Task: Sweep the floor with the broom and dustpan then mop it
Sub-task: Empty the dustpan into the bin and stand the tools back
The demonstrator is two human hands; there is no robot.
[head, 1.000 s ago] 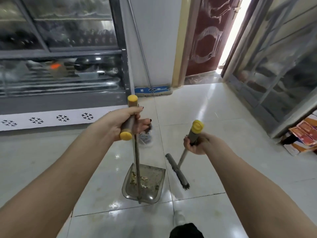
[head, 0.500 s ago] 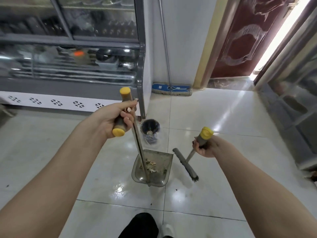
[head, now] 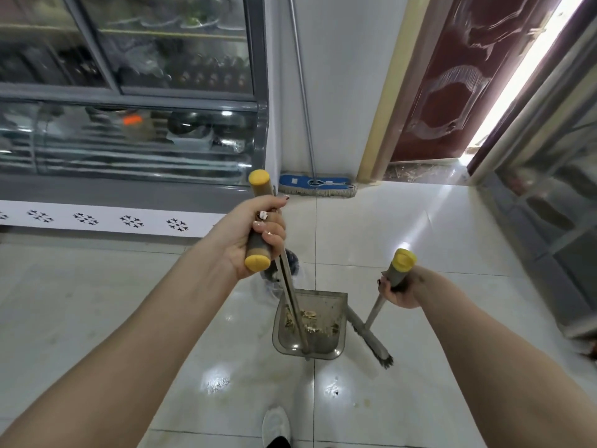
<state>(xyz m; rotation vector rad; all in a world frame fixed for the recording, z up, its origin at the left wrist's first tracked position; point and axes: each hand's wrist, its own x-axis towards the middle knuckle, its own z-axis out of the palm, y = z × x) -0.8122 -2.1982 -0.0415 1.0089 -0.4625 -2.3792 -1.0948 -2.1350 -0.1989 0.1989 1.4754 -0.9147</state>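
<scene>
My left hand (head: 258, 231) grips the yellow-capped crossbar handle of a long-handled dustpan (head: 323, 344). The grey pan hangs low over the tiled floor and holds crumbs and scraps. My right hand (head: 400, 291) grips the yellow-capped handle of a short broom (head: 368, 336), whose dark brush head lies just right of the pan, close to its side. A flat mop (head: 315, 184) with a blue pad and metal pole leans against the white wall ahead.
A small bin (head: 292, 263) with a clear liner stands on the floor behind the dustpan. A glass display cooler (head: 129, 140) fills the left side, a glass cabinet (head: 549, 195) the right. A dark red door (head: 452, 76) stands ajar ahead. My white shoe (head: 274, 425) shows below.
I have stepped closer to the cooler corner and the bin. The dustpan and broom came along, with both grips unchanged and the broom head nearer the pan.
</scene>
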